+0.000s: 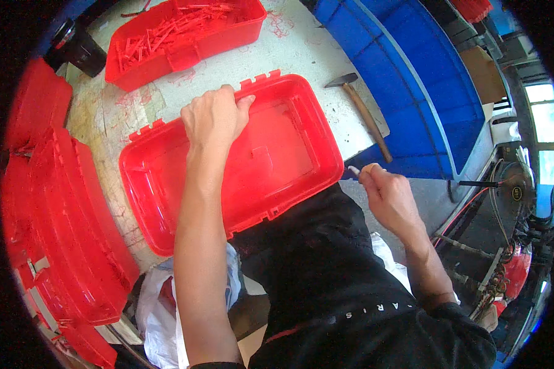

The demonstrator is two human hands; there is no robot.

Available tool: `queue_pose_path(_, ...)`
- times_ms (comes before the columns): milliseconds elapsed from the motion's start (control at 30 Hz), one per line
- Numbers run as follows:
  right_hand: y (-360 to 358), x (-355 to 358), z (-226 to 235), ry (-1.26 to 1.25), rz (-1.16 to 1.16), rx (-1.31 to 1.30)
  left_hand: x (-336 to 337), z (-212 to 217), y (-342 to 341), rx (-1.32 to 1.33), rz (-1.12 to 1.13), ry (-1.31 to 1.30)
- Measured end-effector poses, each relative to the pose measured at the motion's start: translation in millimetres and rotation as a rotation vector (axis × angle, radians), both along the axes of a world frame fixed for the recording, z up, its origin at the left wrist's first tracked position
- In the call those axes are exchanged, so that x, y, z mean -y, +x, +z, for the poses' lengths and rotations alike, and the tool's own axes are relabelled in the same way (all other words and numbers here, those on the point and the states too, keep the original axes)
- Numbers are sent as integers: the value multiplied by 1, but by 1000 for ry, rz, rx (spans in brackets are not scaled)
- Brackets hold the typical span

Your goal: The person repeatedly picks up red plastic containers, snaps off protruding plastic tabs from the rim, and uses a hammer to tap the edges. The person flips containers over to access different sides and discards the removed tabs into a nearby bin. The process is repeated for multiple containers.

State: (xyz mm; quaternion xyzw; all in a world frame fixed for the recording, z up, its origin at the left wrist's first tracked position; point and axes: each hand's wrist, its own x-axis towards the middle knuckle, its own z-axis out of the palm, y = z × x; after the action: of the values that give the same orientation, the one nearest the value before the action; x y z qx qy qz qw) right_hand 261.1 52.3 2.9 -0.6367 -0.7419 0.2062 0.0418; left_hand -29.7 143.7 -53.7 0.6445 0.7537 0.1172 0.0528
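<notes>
A shallow red plastic box with hinge tabs along its far edge lies tilted in front of me, its near edge by my lap. My left hand reaches across it and grips the far rim, fingers over the edge and thumb inside. Just off the box's right corner, my right hand is closed round a small slim tool. Only its pale tip shows past the fingers, so I cannot tell its exact kind.
Beyond the box stands a red bin of thin red plastic scraps. A hammer lies beside a large blue crate on the right. Stacked red plastic parts fill the left side. A black cup stands at the far left.
</notes>
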Motion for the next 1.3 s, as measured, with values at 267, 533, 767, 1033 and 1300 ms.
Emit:
queue_pose_path(267, -24, -72, -17, 256, 213, 56, 1, 3, 3, -34, -25, -60)
queue_pose_path(533, -37, -94, -25, 218, 191, 133, 2, -5, 1, 8, -32, 6)
queue_pose_path(767, -36, -78, -23, 220, 159, 181, 2, -6, 3, 19, -8, 9)
queue_pose_path(1033, -31, -45, -11, 157, 132, 241, 1, -5, 0, 19, 23, -11)
queue_pose_path(1300, -20, -26, -5, 97, 158, 264, 3, -2, 2, 8, 19, -22)
